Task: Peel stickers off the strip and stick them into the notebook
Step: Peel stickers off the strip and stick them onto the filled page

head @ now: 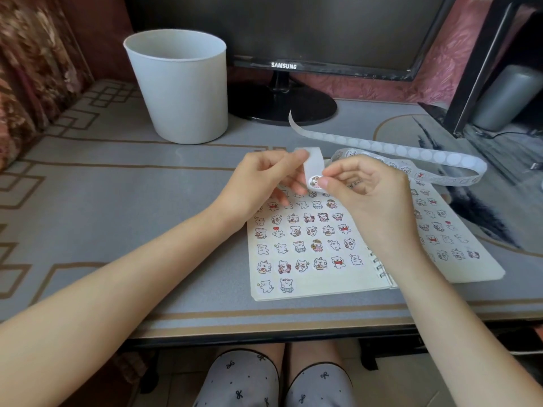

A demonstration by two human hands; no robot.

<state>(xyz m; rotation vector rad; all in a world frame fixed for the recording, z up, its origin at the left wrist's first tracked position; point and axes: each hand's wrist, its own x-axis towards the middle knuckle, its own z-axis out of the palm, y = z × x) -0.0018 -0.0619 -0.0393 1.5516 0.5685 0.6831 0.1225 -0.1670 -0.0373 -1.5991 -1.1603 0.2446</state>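
Left hand [266, 177] pinches the sticker strip [382, 148] end above the open spiral notebook [308, 239] on the surface [117, 186]. Right hand [364, 186] pinches a bear sticker [315, 181] (partly on the backing). Strip loops rightward.

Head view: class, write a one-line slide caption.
Left hand holds the sticker strip; right hand pinches a bear sticker above the spiral notebook.
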